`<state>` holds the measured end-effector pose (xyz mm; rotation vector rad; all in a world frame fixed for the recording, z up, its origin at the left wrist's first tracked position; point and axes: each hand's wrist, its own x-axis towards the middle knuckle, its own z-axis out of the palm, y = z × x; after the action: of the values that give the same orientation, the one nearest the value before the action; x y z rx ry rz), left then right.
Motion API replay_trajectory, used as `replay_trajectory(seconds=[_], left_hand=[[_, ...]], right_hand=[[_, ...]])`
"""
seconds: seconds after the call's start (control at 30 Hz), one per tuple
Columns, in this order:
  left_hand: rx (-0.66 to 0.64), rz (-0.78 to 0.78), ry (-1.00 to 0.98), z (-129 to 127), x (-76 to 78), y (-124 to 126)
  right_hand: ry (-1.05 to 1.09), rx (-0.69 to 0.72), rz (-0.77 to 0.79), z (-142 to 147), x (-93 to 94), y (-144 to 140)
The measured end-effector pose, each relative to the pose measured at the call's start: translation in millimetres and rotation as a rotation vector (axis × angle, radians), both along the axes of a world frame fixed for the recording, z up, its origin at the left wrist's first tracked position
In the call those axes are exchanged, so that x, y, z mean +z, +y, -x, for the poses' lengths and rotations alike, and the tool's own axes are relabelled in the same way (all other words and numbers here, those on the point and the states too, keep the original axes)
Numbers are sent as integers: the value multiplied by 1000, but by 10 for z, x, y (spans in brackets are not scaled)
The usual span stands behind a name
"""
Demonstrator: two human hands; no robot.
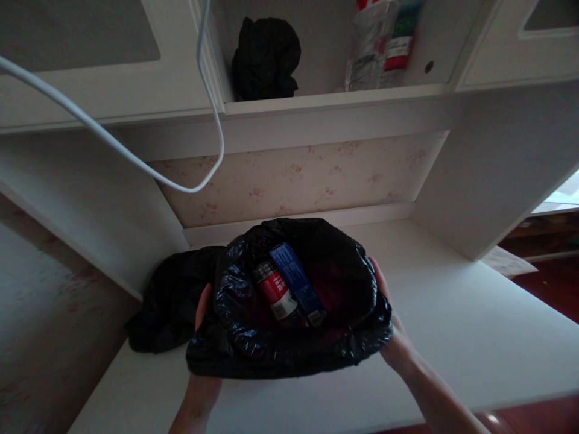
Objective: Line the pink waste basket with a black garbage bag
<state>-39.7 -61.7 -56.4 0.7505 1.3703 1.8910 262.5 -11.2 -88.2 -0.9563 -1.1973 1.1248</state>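
Head view: both hands grasp a black bag-lined bin (289, 337) on the white tabletop (474, 337), left hand (203, 313) and right hand (393, 343) at its sides; a red can (275, 292) and blue box (296, 283) lie inside

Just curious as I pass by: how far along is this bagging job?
Done: a red can and blue box lie inside the black bag. In hand: left hand and right hand hold its rim open. Left: packets on the shelf.
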Motion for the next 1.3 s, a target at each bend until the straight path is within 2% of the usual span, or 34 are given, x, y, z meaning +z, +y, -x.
replay_trajectory(seconds=[0.1,0.2,0.3,0.37,0.5,0.67,0.8,0.9,1.03,1.1,1.17,1.23,1.3], left_hand=[[-74,-53,-42,53,66,30],[-95,-87,-39,63,135,60],[-78,-89,-85,38,205,98],[-83,-77,-86,18,239,118],[-95,-55,-59,12,288,163],[-104,-8,-140,115,405,375],[-128,-41,-105,230,582,652],[-91,-33,-50,284,753,837],[-49,-90,42,287,978,974],[-67,-183,113,237,1091,981],[-115,-279,189,139,1206,945],[-204,-372,255,7,1316,870],[-353,-444,302,-130,1408,773]], right_hand=[[49,56,-3,-16,180,75],[73,99,0,-20,342,137],[186,126,74,-7,451,187],[238,96,138,0,494,220],[141,-9,207,-15,585,316],[25,-29,222,-29,795,586],[-63,33,150,39,1007,925],[-99,71,51,129,1201,1140],[-112,92,-155,246,1491,1206],[-141,183,-270,315,1602,1144],[-219,358,-351,414,1663,1060],[-335,533,-365,547,1671,993],[-488,612,-380,694,1645,961]])
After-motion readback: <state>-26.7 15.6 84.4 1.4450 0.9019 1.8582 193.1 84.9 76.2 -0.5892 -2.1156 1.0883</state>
